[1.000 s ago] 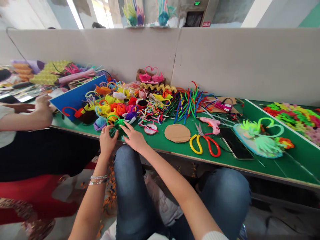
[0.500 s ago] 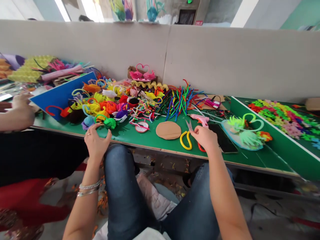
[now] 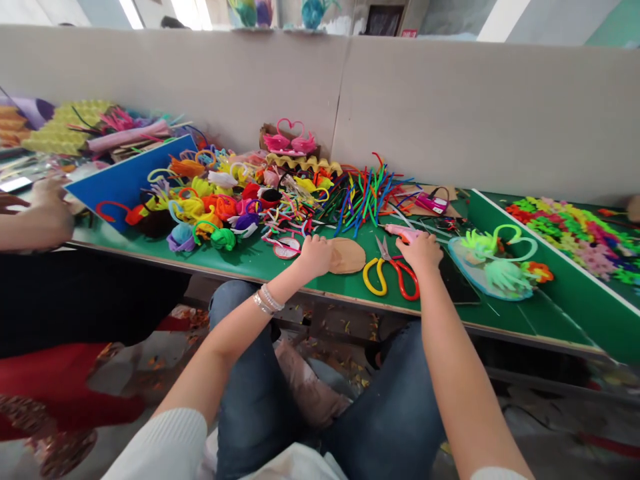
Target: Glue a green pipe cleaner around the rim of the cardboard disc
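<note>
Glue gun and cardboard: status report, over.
Right hand on glue gun. Left hand at left end of cardboard, grip unclear. Scissors lie between cardboard and right hand.

No word, brand or number can be read with certainty. In the background, to the right of a dark doorway, there is a small rectangular red sign which bears whitish characters, but they are too small and blurred for reading. On the green table, a shiny magenta object with a black loop carries a small white label; its print is also too small. The round white disc with a red rim shows faint marks, and whether these are letters, I cannot tell.
</note>
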`<act>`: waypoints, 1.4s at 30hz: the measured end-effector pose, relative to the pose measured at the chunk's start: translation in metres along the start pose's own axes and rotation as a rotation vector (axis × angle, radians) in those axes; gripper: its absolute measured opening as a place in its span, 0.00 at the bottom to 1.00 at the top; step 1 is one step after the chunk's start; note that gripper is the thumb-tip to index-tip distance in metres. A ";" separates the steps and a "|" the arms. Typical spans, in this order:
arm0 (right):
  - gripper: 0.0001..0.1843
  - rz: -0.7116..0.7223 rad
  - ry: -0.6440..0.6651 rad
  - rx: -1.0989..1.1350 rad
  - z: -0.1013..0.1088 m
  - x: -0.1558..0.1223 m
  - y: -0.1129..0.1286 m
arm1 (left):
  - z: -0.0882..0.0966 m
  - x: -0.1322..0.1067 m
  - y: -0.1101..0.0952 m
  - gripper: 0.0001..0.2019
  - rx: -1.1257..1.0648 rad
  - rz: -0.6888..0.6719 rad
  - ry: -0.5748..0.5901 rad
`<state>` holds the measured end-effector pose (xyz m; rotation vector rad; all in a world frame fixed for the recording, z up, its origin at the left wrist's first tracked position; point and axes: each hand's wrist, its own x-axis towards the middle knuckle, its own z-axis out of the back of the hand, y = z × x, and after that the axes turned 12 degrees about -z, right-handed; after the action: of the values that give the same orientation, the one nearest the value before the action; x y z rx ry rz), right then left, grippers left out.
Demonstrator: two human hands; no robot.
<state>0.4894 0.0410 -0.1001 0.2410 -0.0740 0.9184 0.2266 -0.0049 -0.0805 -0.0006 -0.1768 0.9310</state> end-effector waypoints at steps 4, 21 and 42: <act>0.35 -0.025 0.033 0.052 -0.001 -0.001 0.003 | -0.020 0.007 0.007 0.31 0.018 0.028 -0.080; 0.26 -0.083 -0.080 0.165 0.022 -0.010 -0.008 | -0.022 -0.008 0.039 0.44 0.026 -0.006 -0.105; 0.28 0.235 -0.132 0.708 0.036 -0.041 0.006 | -0.015 -0.033 0.040 0.42 -0.106 -0.120 -0.052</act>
<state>0.4616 0.0042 -0.0711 0.9667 0.1082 1.1380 0.1776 -0.0063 -0.1029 -0.0628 -0.2716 0.8016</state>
